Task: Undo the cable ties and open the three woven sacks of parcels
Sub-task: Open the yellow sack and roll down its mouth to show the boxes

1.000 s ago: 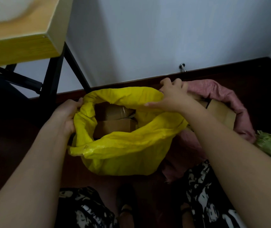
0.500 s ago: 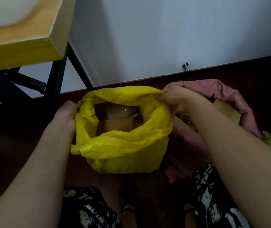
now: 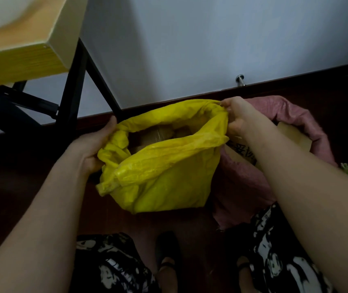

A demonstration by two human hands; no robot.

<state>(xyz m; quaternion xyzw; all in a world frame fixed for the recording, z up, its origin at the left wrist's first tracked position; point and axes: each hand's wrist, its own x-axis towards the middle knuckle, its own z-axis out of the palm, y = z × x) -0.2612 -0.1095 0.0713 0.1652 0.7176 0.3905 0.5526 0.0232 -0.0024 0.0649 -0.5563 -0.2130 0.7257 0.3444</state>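
Both hands were on the yellow sack point(image 3: 164, 178), standing open on the floor point(image 3: 31, 178): left hand point(image 3: 93, 146) clutched the left rim, right hand point(image 3: 239, 119) pinched the far right rim. Boxes point(image 3: 158, 135) showed inside, the pink sack point(image 3: 308, 127) touching it on the right.

yellow sack point(image 3: 164, 174) mouth open, pink sack point(image 3: 308, 123) touching right, table leg point(image 3: 71, 89) left

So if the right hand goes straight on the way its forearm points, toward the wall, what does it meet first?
Probably the far rim of the yellow sack, which the right hand already grips. Beyond it the dark skirting board at the wall's foot looks next; depth is unclear from this one view.
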